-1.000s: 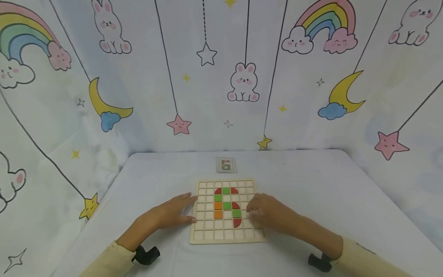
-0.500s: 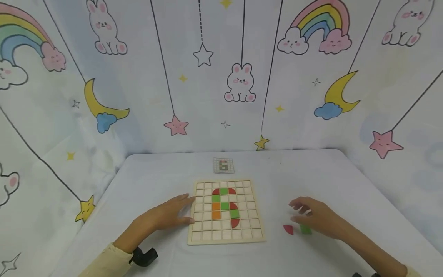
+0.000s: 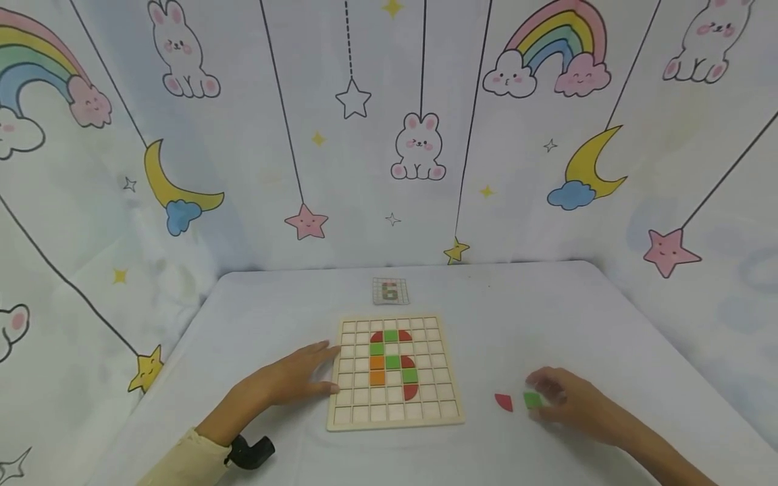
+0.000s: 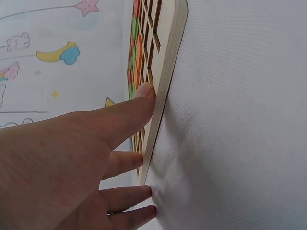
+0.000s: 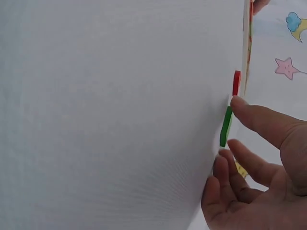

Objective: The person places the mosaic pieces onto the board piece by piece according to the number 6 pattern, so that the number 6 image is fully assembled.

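A square wooden grid board (image 3: pixel 450 405) lies on the white table, with red, green and orange tiles set in some of its cells. My left hand (image 3: pixel 286 374) rests at the board's left edge, fingers spread. In the left wrist view, the left thumb (image 4: pixel 132 112) lies on the board's rim. To the right of the board, my right hand (image 3: pixel 574 405) has its thumb and forefinger round the opposite edges of a green square tile (image 3: pixel 532 400), which lies on the table. A red quarter-circle tile (image 3: pixel 504 402) lies just left of it, untouched.
A small pattern card (image 3: pixel 390 291) showing a grid with a coloured figure lies behind the board. A white cloth (image 3: pixel 419 202) printed with rabbits, stars and rainbows stands behind the table and along its sides.
My right hand has moved away from the board, rightward and toward me, down to the green square tile. The left hand keeps its place on the board's edge.
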A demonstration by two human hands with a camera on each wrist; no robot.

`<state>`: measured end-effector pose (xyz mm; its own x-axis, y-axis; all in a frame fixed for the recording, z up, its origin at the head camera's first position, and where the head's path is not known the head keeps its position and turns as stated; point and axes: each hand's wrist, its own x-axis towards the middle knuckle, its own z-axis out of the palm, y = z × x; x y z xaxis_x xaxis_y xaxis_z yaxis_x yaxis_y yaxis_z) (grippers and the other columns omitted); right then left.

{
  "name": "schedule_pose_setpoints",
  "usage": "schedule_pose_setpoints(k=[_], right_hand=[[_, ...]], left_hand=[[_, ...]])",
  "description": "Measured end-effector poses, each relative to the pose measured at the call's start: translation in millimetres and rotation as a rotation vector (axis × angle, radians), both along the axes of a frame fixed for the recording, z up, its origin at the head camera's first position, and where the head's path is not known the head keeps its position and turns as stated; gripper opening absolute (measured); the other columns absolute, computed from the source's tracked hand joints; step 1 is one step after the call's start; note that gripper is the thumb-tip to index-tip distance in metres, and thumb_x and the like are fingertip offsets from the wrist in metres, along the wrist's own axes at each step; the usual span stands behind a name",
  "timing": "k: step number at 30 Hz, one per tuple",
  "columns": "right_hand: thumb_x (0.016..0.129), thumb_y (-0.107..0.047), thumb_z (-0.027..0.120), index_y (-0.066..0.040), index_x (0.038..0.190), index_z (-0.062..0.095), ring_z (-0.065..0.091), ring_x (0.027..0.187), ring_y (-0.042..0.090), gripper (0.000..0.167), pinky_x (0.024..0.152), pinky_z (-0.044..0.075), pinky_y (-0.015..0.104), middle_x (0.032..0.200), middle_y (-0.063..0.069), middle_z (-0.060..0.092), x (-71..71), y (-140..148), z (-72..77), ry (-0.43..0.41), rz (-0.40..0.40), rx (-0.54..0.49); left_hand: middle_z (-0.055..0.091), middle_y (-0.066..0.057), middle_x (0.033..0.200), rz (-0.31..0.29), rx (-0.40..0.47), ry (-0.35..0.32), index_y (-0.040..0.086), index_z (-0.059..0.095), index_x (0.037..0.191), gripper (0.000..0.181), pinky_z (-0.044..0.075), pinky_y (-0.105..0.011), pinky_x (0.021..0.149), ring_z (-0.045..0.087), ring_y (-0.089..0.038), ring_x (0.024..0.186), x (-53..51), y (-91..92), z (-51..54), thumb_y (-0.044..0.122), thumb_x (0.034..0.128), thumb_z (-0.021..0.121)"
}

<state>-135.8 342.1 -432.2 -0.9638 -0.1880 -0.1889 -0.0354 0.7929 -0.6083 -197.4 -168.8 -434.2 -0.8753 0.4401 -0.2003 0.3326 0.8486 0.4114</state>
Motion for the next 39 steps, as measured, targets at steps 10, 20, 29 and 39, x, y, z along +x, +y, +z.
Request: schedule_pose_setpoints(k=[10,20,29,39], right_hand=[[0.088,-0.023,0.086,-0.011,0.119,0.069,0.064,0.109,0.020,0.037,0.090,0.060,0.032,0.114,-0.003,0.068,2.0,0.3,-8.1,0.091,0.039,0.055],[0.090,-0.024,0.084,-0.015,0.114,0.071,0.064,0.105,0.016,0.029,0.086,0.059,0.025,0.112,-0.006,0.068,3.1,-0.6,-7.7,0.115,0.043,0.073],[0.093,-0.023,0.081,-0.014,0.115,0.072,0.068,0.111,0.024,0.025,0.092,0.062,0.035,0.116,-0.003,0.071,0.5,-0.6,-6.8,0.091,0.070,0.039],[0.094,-0.018,0.079,-0.012,0.117,0.072,0.068,0.110,0.021,0.024,0.090,0.061,0.037,0.117,-0.002,0.072,-7.7,-15.5,-0.8,0.147,0.077,0.039]], left_hand=[[0.036,-0.018,0.169,0.001,0.001,0.000,0.016,0.044,0.162,0.081,0.034,-0.058,0.125,0.034,-0.037,0.157,-1.0,-1.6,-4.2,0.054,0.0964,0.073],[0.037,-0.021,0.168,-0.012,0.016,0.003,0.013,0.045,0.161,0.082,0.035,-0.060,0.124,0.035,-0.040,0.156,1.5,-0.3,1.0,0.052,0.0959,0.075],[0.037,-0.021,0.168,-0.011,0.011,0.002,0.012,0.044,0.161,0.081,0.035,-0.060,0.124,0.035,-0.040,0.156,2.0,0.1,2.0,0.051,0.0963,0.074],[0.038,-0.023,0.167,-0.012,0.017,0.007,0.010,0.045,0.160,0.081,0.035,-0.060,0.124,0.036,-0.041,0.155,4.1,1.6,6.2,0.050,0.0960,0.075]])
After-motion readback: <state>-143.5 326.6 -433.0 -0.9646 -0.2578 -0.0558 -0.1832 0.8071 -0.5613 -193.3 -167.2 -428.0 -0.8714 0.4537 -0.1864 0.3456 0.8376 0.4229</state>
